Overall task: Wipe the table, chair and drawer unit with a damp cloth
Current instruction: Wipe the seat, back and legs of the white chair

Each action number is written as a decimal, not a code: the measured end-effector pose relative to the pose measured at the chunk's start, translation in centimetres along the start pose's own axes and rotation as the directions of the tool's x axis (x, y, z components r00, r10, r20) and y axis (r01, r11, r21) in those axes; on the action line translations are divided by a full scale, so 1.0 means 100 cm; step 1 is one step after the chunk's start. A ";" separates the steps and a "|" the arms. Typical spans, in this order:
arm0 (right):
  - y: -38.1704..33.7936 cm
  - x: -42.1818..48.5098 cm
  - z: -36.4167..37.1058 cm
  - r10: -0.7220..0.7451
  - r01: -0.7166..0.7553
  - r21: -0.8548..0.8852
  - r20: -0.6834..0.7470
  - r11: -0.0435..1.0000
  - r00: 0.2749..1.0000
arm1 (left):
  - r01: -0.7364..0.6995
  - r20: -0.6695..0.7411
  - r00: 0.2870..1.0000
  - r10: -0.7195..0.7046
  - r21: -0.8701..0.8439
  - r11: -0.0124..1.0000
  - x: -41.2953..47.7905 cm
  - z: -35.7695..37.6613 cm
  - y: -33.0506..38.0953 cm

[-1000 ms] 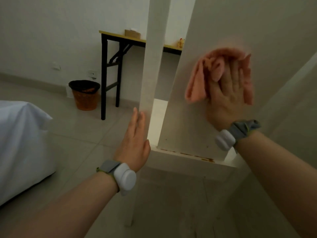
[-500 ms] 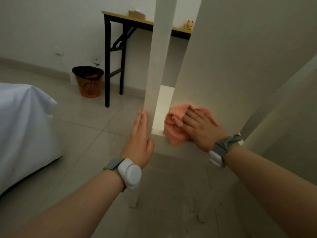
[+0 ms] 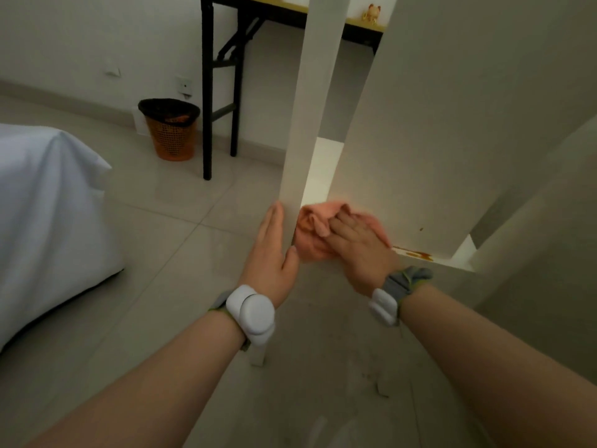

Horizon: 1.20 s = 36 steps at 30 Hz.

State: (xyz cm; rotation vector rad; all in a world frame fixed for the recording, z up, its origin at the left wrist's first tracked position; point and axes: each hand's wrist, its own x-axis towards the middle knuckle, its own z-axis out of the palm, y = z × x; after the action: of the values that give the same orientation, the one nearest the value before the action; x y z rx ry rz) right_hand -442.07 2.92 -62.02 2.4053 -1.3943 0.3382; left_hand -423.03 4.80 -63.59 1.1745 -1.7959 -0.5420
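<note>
So the right hand [image 3: 358, 250] is on the pink cloth [image 3: 311, 234]. Its fingers [image 3: 339, 224] are laid out over the cloth and press it against the white panel [image 3: 436, 140] rather than being wrapped around it. They're a bit motion-blurred, but they look released, not clenched. The cloth is bunched up under and just past those fingertips, low on the panel near its bottom edge. I honestly can't tell which piece of furniture the panel belongs to.

The left hand [image 3: 269, 253] is flat too, fingers [image 3: 274, 218] straight and together. It's resting edge-on against the white upright [image 3: 315, 108] right beside the cloth and grasping nothing. That upright sits between the two sets of fingers, and the cloth nearly touches it on the right-hand side.

On the wrist side of the right fingers, along the panel's bottom edge, there are some orange stains [image 3: 415, 253]. Both wrists have a white wristband, left [image 3: 252, 313] and right [image 3: 384, 305].

Well beyond the left fingertips there's an orange bin [image 3: 171, 130] with a black liner, standing on the tiled floor [image 3: 177, 227] next to a black-legged bench [image 3: 206, 92] with a yellow top. A little figurine [image 3: 373, 12] sits on that bench, far past the right fingers. A wall socket [image 3: 184, 85] is just above the bin. Way off to the left of the left hand is a bed [image 3: 48, 205] with a white sheet hanging over the corner.
</note>
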 end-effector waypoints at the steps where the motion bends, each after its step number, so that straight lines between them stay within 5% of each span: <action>1: 0.001 -0.006 0.002 -0.012 0.011 0.019 0.033 1.000 0.999 | -0.001 0.006 1.000 0.001 -0.006 1.000 -0.001 0.000 -0.001; 3: 0.005 -0.018 0.000 0.008 -0.011 0.069 0.046 0.998 0.999 | 0.003 0.017 1.000 -0.002 -0.030 1.000 -0.003 -0.001 -0.002; 8: -0.004 -0.033 -0.010 0.232 -0.198 0.192 -0.176 0.961 0.957 | 0.032 0.105 0.994 -0.019 -0.124 0.992 -0.003 -0.009 -0.006; 13: -0.047 0.006 0.004 0.283 -0.264 0.174 -0.097 0.949 0.954 | 0.044 0.084 0.996 -0.032 -0.141 0.989 -0.002 -0.007 -0.008; 21: -0.033 -0.007 0.011 0.204 -0.225 -0.092 -0.195 0.970 0.959 | -0.094 -0.018 0.995 0.099 0.174 0.980 -0.016 0.003 0.002; 28: 0.023 -0.068 0.000 0.290 -0.307 -0.025 -0.264 0.951 0.920 | -0.294 0.181 0.952 0.248 0.309 0.904 -0.016 0.021 0.011; 36: 0.039 -0.091 -0.004 0.586 -0.583 0.084 -0.221 0.808 0.780 | -0.304 0.294 0.939 0.180 0.465 0.832 0.005 0.051 0.017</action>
State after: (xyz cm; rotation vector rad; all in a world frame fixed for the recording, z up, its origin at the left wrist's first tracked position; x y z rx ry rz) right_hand -449.96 8.48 -64.39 1.7925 -1.9937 0.7587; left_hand -428.36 4.63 -64.68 1.2262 -2.3507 -0.0503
